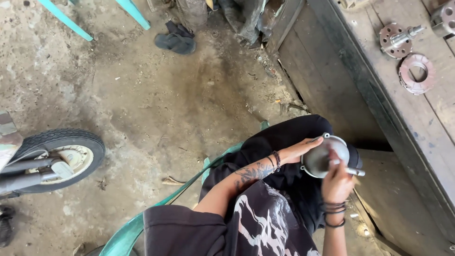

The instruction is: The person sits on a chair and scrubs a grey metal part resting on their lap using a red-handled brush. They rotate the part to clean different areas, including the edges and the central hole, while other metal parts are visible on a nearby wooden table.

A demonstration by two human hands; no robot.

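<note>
The person sits on a green chair [142, 223] and looks down at the lap. The left hand [299, 150] holds a round grey metal cover [322, 157] at its left edge; the fingers [313, 141] lie along the rim, closed around it, and the thumb is under the cover, so I cannot see it. The cover is above the right knee, over the black trousers [284, 137], close to the wooden desk [417, 123].

The right hand [337, 182] is just below the cover. Its grip is closed around a thin metal tool [354, 171], maybe a small file or a pen-like rod. I cannot tell if the tip of the tool touches the cover. Both wrists wear dark bands, and the left forearm has a tattoo [253, 173].

On the desk, well apart from the hands, there are a rusty round plate with a short shaft [397, 40] and a flat ring [417, 73] beside it. On the dirty concrete floor [142, 104], at the left, stands a small motorcycle wheel [61, 159] with a black tyre. A dark sandal [176, 42] lies at the top of the floor, near some thin turquoise legs [66, 20].
</note>
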